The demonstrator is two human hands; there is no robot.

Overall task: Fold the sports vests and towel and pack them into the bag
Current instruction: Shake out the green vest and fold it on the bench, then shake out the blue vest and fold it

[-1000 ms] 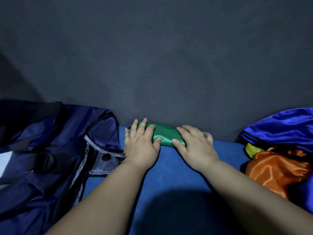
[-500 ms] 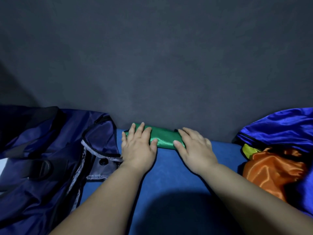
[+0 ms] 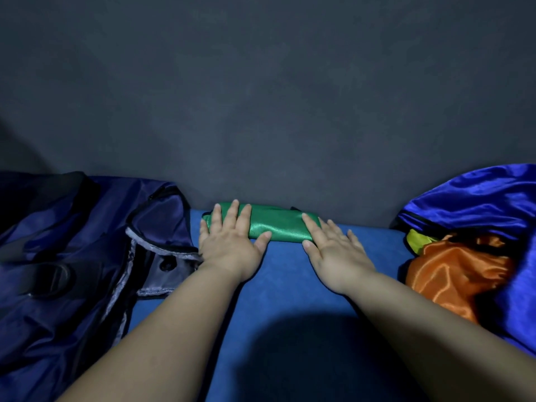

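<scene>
Pressing: the left hand (image 3: 232, 242) and the right hand (image 3: 333, 250) lie flat with fingers straight and spread. Neither grips anything. They seem to be bearing down to set the creases.
Green vest (image 3: 275, 226): folded into a narrow bundle at the centre of the frame. It sits at the far edge of the blue surface (image 3: 290, 300), close against the dark wall (image 3: 261, 97).
Left hand's hold: palm and fingers cover the bundle's left end, and the thumb lies along its near edge.
Right hand's hold: the index finger and thumb touch the right end. The other fingers rest on the blue surface beside it.
Reason for two ends: the satin looks slippery, so weight at both ends probably stops the folds springing open.
Bag (image 3: 87, 242): dark navy, at the left of the frame. Its mouth gapes toward the bundle, just beside the left hand, which should make the transfer short.
Waiting pile: at the right of the frame lies a crumpled orange cloth (image 3: 458, 268), with a yellow scrap (image 3: 414, 240) peeking out beside it. A glossy blue cloth (image 3: 478, 198) is draped above them. All are unfolded, and I cannot tell which is the towel.
Stage: one piece looks folded, nothing can be seen inside the bag, and most of the task remains.
Next move: the bundle probably needs lifting by both ends at once and sliding left into the bag.
Risk: lifted by one end, the bundle could unroll.
</scene>
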